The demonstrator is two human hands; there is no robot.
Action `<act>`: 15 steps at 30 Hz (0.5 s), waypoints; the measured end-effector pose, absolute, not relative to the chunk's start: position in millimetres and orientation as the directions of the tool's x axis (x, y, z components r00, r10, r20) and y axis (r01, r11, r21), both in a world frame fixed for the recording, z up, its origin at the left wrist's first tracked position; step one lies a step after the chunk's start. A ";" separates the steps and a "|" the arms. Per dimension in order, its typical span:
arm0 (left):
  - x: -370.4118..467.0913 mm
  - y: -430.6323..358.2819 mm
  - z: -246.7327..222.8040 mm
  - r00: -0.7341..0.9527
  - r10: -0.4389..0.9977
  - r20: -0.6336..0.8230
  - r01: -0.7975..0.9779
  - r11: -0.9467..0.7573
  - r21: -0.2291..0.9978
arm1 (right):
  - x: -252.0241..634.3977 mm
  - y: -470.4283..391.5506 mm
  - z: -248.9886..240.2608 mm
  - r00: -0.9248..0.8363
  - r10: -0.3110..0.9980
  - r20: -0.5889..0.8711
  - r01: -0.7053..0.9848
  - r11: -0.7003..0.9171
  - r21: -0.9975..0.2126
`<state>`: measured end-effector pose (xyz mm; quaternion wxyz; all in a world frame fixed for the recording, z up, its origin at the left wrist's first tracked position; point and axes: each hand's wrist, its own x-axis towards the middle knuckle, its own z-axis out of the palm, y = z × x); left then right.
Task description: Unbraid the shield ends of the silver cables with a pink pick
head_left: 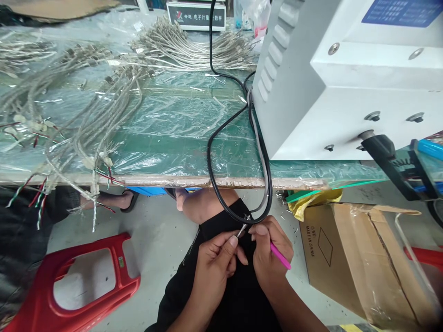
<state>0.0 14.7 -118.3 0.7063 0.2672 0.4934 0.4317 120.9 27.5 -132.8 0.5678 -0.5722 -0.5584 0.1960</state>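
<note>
Hands close together below the front edge of the worktop (166, 152), the left hand (215, 260) pinching a thin silvery strand (242, 230), the right hand (269, 256) closed round a pink-handled tool (281, 256); a firm pinch, clear of the black cable (209, 154), should best steady the strand.

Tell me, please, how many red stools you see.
1 clearly: the red stool on the floor at left. The red piece at right, behind the carton, may be another, partly hidden.
</note>
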 end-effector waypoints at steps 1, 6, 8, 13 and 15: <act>0.2 14.4 -118.3 0.143 0.875 -0.462 -0.336 0.482 0.809 | 120.8 27.3 -133.2 0.317 0.864 0.391 0.402 0.251 -0.880; 4.9 10.9 -117.9 0.097 0.887 -0.451 -0.325 0.457 0.828 | 118.9 25.1 -135.1 0.379 0.852 0.361 0.327 0.241 -0.914; 7.5 8.8 -118.4 0.074 0.903 -0.424 -0.323 0.424 0.846 | 118.1 24.0 -135.3 0.386 0.839 0.383 0.322 0.267 -0.909; 9.0 1.9 -125.1 0.080 0.930 -0.358 -0.335 0.363 0.869 | 115.7 20.2 -136.3 0.381 0.827 0.413 0.309 0.307 -0.900; 8.1 -1.7 -129.2 0.077 0.937 -0.340 -0.357 0.344 0.868 | 113.3 18.3 -137.3 0.389 0.810 0.438 0.300 0.338 -0.892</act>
